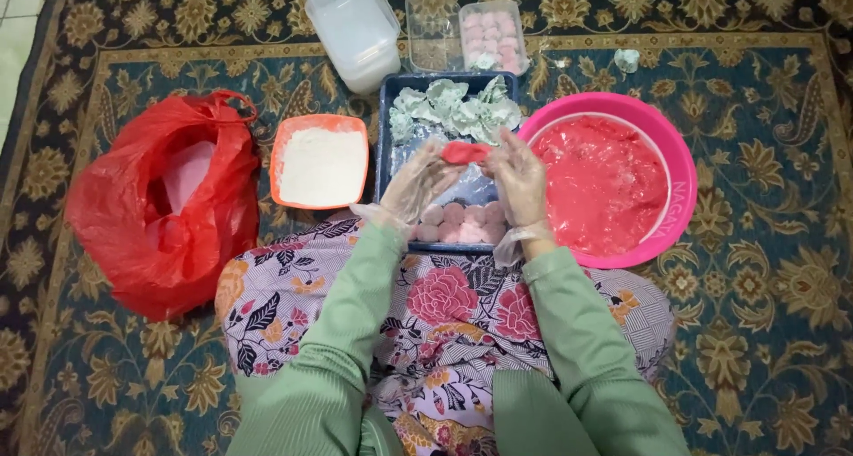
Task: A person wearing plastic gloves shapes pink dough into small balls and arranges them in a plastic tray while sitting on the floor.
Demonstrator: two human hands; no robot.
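Observation:
Both hands wear clear plastic gloves and together hold a flattened red dough piece (464, 152) above a dark blue tray (386, 136). My left hand (418, 182) pinches its left end, my right hand (519, 179) its right end. Inside the tray lie pale green paper cups (453, 111) at the far side and several pink dusted balls (462, 223) at the near side. A pink basin (677, 182) of red dough (602, 182) stands just right of my right hand.
An orange square dish of white flour (322, 164) sits left of the tray. A red plastic bag (164, 203) lies further left. Clear lidded containers (355, 28), one with pink sweets (494, 35), stand at the back. Patterned carpet (764, 332) lies underneath.

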